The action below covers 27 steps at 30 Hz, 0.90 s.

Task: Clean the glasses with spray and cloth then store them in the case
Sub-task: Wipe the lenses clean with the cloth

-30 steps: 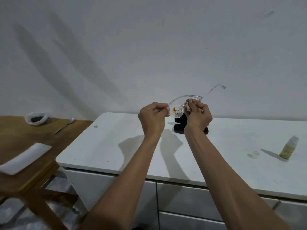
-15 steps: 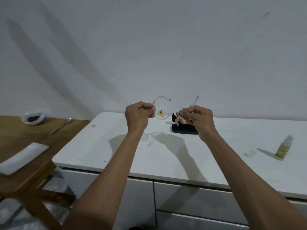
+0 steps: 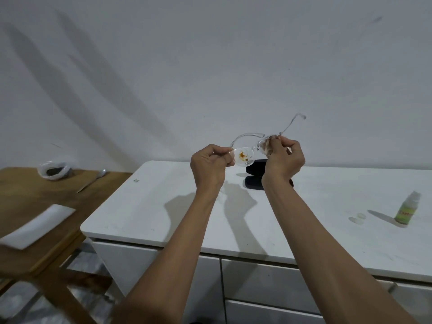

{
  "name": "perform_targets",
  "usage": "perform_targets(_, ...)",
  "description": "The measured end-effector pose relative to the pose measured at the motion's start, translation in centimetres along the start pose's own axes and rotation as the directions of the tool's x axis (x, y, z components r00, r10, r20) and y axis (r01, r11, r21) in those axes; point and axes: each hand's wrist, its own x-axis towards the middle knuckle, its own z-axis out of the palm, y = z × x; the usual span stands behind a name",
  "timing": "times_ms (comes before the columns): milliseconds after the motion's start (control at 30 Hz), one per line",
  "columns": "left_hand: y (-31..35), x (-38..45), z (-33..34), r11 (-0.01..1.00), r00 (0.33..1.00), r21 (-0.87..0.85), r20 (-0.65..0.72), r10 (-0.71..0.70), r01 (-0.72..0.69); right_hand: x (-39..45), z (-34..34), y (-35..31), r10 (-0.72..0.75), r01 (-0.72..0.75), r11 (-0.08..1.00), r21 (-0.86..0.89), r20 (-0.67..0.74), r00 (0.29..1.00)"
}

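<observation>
Both hands hold the clear-framed glasses (image 3: 244,156) in the air above the back of the white cabinet top (image 3: 163,206), near the wall; the left hand (image 3: 209,164) pinches the frame's left end beside a lens smeared with an orange-brown stain; the right hand (image 3: 284,160) has its fingers curled round a small cloth (image 3: 266,146) pressed on the other lens; one temple arm sticks up to the right. The open black case (image 3: 253,176) lies below them on the top; the spray bottle (image 3: 408,208) stands well apart near the right edge, its cap (image 3: 357,218) just beside it; the top's front left stretch lies bare. A wooden table (image 3: 28,197) adjoins on the left.
</observation>
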Motion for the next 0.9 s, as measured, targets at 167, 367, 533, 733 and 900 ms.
perform_targets(167, -0.1, -0.3, 1.0, 0.999, 0.999, -0.002, -0.001, 0.044, -0.044, 0.1, 1.0, -0.3, 0.072, -0.080, 0.991, 0.105, 0.073, 0.995)
perform_targets(367, -0.3, 1.2, -0.4, 1.000, 1.000, 0.002, -0.022, 0.017, -0.017, 0.9, -0.8, -0.9, 0.074, -0.025, 0.992, -0.122, 0.419, 0.905)
perform_targets(533, -0.5, 2.1, -2.2, 0.999, 0.999, 0.003, -0.037, -0.035, 0.035, 1.3, -2.3, -1.7, 0.171, 0.034, 0.947, -0.319, 0.592, 0.788)
perform_targets(733, -0.8, 2.3, -3.5, 0.994, 0.996, 0.069, 0.017, -0.087, 0.085, 2.1, -3.9, -1.5, 0.282, 0.051, 0.886, -0.460, 0.625, 0.727)
perform_targets(900, -1.0, 1.7, -3.5, 0.992, 0.995, 0.077, -0.007, -0.103, 0.103, 2.1, -4.3, -1.1, 0.229, 0.074, 0.890, -0.450, 0.582, 0.780)
